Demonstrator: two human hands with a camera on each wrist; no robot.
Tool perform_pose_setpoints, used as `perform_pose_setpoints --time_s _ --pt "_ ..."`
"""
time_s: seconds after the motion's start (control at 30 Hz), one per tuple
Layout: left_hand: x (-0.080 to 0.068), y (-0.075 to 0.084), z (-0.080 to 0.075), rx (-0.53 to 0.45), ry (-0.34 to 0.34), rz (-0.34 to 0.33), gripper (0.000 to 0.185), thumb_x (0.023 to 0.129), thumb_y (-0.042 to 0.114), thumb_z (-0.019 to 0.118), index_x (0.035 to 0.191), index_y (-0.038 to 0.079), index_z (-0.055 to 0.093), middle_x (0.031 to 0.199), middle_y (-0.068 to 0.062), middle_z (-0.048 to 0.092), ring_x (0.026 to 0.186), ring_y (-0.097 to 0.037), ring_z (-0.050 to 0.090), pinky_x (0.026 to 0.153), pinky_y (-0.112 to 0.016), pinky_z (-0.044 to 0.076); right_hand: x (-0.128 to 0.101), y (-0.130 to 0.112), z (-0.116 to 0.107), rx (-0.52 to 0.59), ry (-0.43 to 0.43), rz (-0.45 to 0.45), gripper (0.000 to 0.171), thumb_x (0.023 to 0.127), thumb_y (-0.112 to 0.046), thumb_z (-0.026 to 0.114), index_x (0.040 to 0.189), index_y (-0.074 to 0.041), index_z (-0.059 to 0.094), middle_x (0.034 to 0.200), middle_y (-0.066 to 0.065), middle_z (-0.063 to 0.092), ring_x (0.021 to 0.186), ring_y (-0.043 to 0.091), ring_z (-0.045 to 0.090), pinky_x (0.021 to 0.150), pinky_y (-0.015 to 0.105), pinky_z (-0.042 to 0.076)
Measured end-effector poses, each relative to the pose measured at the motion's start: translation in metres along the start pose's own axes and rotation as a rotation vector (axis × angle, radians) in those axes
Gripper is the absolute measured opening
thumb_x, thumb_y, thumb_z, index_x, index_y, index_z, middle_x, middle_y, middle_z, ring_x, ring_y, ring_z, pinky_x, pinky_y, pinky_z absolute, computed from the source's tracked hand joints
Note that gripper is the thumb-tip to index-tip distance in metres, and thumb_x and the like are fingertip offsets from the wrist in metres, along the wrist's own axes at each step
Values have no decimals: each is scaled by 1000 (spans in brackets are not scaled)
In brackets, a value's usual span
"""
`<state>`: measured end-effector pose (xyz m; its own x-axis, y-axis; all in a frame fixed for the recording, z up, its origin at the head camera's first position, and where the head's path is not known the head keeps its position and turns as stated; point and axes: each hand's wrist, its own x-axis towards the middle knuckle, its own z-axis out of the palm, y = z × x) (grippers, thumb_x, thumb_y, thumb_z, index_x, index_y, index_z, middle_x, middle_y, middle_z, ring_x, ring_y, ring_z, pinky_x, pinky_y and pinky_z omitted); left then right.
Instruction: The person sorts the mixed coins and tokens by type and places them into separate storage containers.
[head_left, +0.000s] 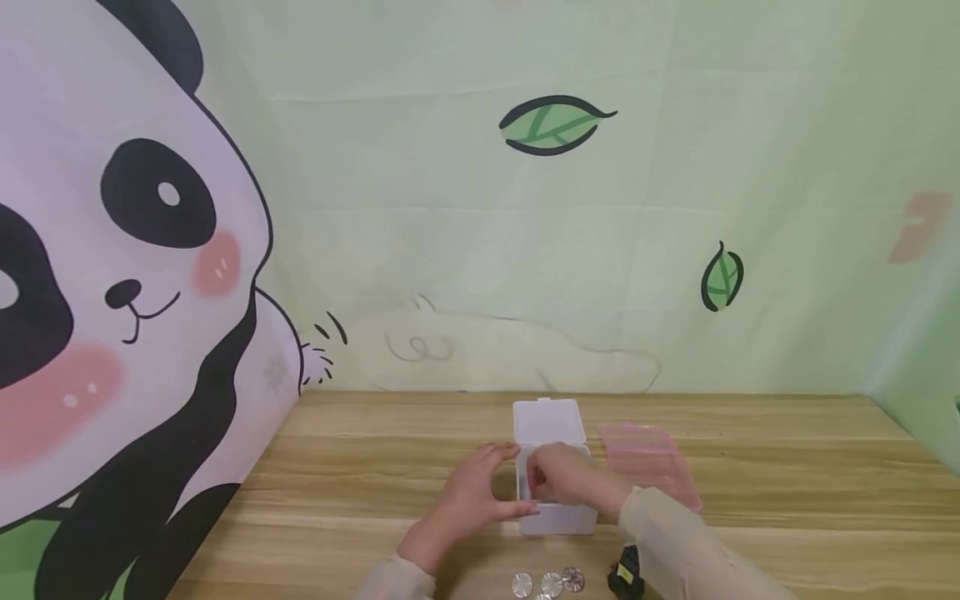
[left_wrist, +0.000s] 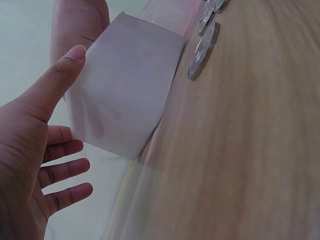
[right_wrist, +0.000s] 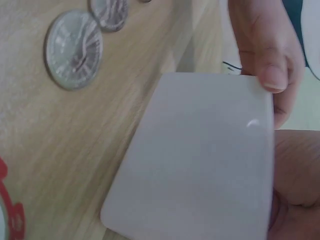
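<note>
A small white translucent box [head_left: 558, 521] stands on the wooden table [head_left: 787, 492] with its hinged lid [head_left: 547, 421] open toward the wall. My left hand [head_left: 472, 492] is at the box's left side; in the left wrist view its thumb [left_wrist: 65, 70] touches the box [left_wrist: 125, 90] at the edge while the other fingers [left_wrist: 65, 170] hang spread and loose. My right hand [head_left: 566, 479] curls over the box from the right and grips it, with its palm [right_wrist: 295, 185] against the box wall [right_wrist: 200, 160]. What lies inside the box is hidden.
Three silver coins [head_left: 551, 582] lie on the table just in front of the box, also seen as coins [right_wrist: 74, 50]. A pink translucent case [head_left: 648, 458] lies to the right. A small black object [head_left: 625, 575] sits by my right sleeve. A printed backdrop closes the back and left.
</note>
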<state>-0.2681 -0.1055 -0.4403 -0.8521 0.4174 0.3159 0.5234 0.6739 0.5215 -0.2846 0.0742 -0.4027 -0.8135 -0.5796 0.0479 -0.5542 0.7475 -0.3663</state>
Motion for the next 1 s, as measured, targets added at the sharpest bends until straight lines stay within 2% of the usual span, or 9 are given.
perform_pose_setpoints --time_s 0.13,0.33,0.6,0.77,1.0 --pt "0 0 0 -12 1 -9 77 70 47 81 133 10 55 139 -9 55 129 -30 51 108 -48 42 -5 -4 -7 21 58 -25 14 76 -4 73 73 -9 61 67 -2 60 62 8 47 56 20 41" --pt "0 -1 -1 -11 5 -7 78 70 47 81 132 9 54 138 -9 55 128 -30 51 107 -48 43 -16 -3 -18 140 109 -50 9 81 -4 70 79 -7 62 71 -1 63 64 3 49 56 17 43" --pt "2 -2 0 12 -6 1 80 70 49 80 133 8 54 139 -9 55 130 -30 50 108 -48 42 -49 -7 -36 244 163 -77 5 88 -9 65 85 -9 62 73 -6 59 66 -3 48 59 17 45" --pt "2 -4 0 2 1 2 80 70 48 81 133 7 54 138 -10 55 129 -30 50 109 -47 41 -71 -9 -33 276 135 -122 6 88 -13 68 84 -11 64 72 -8 60 64 -6 48 55 16 47" --pt "2 -4 1 -11 0 5 81 69 47 81 133 6 54 139 -10 55 130 -29 50 110 -46 41 -95 -7 -14 290 41 -142 6 88 -17 68 85 -15 63 74 -15 58 65 -9 47 56 14 45"
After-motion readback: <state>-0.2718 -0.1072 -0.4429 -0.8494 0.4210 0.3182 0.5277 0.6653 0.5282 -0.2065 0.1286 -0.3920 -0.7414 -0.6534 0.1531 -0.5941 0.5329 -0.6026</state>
